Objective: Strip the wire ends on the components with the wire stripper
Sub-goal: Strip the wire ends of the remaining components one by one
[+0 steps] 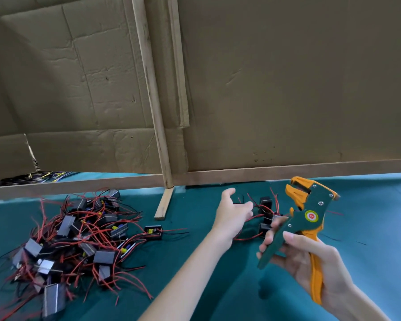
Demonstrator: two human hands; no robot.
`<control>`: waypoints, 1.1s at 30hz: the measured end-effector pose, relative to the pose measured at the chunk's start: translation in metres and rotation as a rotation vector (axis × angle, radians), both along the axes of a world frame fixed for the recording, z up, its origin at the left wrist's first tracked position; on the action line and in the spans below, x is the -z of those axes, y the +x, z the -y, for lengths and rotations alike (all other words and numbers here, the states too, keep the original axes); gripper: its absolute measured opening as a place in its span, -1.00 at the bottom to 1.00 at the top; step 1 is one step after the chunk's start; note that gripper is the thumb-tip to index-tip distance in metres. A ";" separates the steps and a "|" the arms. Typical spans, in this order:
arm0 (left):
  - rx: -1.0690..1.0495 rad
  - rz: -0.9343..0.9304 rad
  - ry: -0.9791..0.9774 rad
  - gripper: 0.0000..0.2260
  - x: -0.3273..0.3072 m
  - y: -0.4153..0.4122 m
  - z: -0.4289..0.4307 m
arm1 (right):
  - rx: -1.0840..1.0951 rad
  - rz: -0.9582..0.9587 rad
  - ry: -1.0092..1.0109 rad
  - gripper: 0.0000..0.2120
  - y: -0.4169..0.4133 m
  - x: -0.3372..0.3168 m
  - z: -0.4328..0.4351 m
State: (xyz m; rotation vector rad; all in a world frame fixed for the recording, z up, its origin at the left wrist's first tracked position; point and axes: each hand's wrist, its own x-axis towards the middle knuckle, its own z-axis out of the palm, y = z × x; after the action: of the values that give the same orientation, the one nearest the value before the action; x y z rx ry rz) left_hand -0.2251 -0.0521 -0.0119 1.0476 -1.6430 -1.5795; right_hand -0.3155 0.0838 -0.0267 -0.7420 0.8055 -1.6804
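Orange-and-green pistol-shaped wire stripper (310, 216) is gripped by its handles in the right hand (310, 269), no wire in its jaws; the left hand (234, 214), fingers loosely spread and holding nothing, reaches over a small cluster of black box-shaped components (266, 214) with red leads just beyond it; a far larger tangled heap (74, 239) lies well to its left, so most stripping probably remains; bare ends are too small to tell.
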 end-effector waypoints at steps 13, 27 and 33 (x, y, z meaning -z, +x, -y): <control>0.253 1.481 -0.666 -0.59 0.003 0.164 0.085 | -0.013 -0.054 0.050 -0.71 0.003 0.004 0.001; 0.249 0.730 -0.631 -0.74 -0.012 0.121 0.042 | -0.003 -0.026 0.063 -0.70 0.002 0.004 0.002; 0.324 1.090 -0.734 -0.80 0.001 0.104 0.044 | -0.003 -0.007 0.075 -0.68 0.001 0.004 0.001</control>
State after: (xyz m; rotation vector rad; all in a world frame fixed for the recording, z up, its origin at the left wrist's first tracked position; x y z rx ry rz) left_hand -0.1214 -0.0962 -0.0125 1.3172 -2.8910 -0.3249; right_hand -0.3144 0.0827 -0.0308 -0.6968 0.8674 -1.6367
